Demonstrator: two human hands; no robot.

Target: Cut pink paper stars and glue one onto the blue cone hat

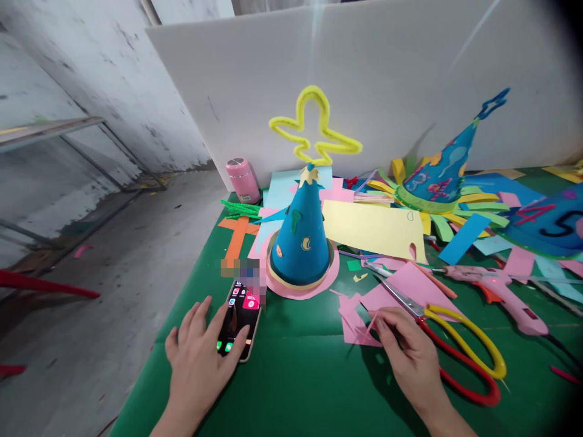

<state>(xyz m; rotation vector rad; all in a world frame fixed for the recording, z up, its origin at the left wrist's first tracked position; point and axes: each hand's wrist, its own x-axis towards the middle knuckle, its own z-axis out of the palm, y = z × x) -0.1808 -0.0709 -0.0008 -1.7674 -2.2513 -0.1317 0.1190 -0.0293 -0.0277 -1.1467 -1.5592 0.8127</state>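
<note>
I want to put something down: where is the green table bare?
The green table is bare between the left hand, phone, yellow-topped hat, pink scraps and right hand. Crowded right of the hat: paper, scissors, glue gun.

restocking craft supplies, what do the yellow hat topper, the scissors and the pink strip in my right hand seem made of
Yellow hat topper: fuzzy, matte, likely pipe cleaner, given its soft-edged bends. Scissors: shiny blades, apparently metal; smooth red and yellow handles, probably plastic. Pink strip: thin, seemingly matte; paper or foam sheet, too small to tell.
</note>
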